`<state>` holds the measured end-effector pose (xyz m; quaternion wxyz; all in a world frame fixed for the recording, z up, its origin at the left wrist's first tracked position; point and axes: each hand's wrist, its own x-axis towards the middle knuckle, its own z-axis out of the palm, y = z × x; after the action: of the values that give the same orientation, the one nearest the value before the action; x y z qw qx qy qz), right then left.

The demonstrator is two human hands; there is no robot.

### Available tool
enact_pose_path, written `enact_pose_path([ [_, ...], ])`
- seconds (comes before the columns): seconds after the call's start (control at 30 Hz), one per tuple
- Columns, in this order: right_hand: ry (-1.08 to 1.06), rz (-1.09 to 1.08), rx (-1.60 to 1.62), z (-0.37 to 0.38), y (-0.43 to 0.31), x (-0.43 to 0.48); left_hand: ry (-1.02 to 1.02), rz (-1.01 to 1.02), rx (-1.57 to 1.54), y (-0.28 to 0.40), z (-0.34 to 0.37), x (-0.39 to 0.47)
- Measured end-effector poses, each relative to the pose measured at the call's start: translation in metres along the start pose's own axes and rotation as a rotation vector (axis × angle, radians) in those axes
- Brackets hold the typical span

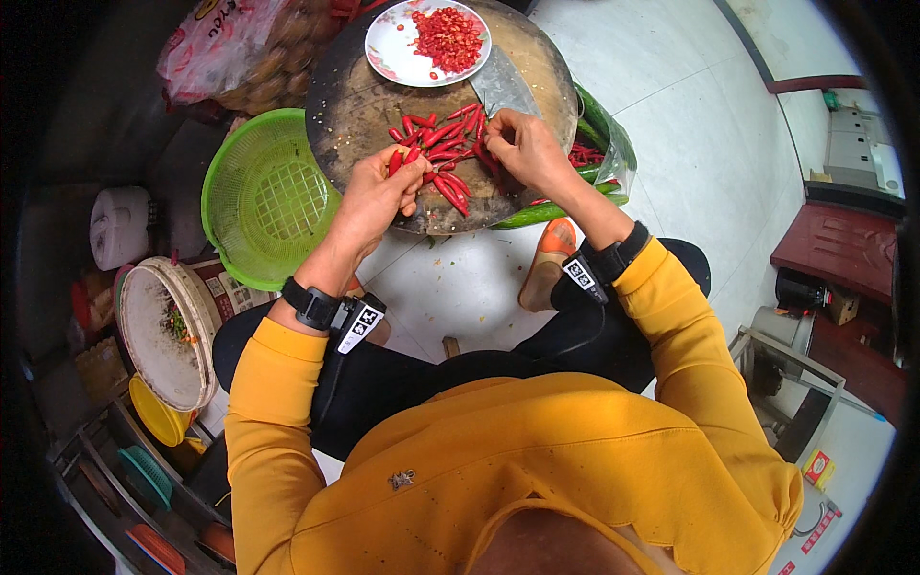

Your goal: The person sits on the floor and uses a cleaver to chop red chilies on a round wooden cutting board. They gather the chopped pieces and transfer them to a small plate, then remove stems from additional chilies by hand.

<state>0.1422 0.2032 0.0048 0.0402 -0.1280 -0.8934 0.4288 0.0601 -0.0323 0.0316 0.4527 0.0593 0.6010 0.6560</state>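
My left hand [388, 183] holds a few red chili peppers [396, 162] at the left side of a loose pile. The pile of whole red chilies [449, 140] lies on a round wooden chopping block [345, 108]. At the pile's right edge, my right hand [528, 147] has thumb and forefinger pinched together on the end of a red chili; its other fingers partly hide the grip. Beyond the hands, a floral-rimmed white plate [388, 54] bears chopped red chili [449, 42]. A grey cleaver blade [507, 83] lies flat beside the plate, its handle not visible.
A green plastic basket [287, 198] stands left of the block. To the right are cucumbers [539, 213] and more chilies [583, 154] in a clear bag. A white bucket with scraps on its lid [154, 330] sits at left, near a bag of potatoes [277, 68].
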Motion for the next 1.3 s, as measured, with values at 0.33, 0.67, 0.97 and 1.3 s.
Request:
enact_pose_path([
  [0.33, -0.271, -0.103, -0.196, 0.02, -0.023, -0.034, -0.03, -0.034, -0.009, 0.001, -0.004, 0.001],
  [0.67, -0.164, -0.056, -0.376, 0.041, -0.024, -0.042, 0.13, 0.052, 0.129, 0.0, 0.001, 0.001],
  [0.97, -0.075, -0.139, -0.371, 0.036, -0.019, -0.035, 0.097, -0.022, 0.212, -0.006, -0.005, 0.005],
  [1.3, -0.157, 0.057, 0.002, 0.021, -0.009, -0.016, -0.004, -0.087, 0.024, -0.02, -0.003, 0.008],
])
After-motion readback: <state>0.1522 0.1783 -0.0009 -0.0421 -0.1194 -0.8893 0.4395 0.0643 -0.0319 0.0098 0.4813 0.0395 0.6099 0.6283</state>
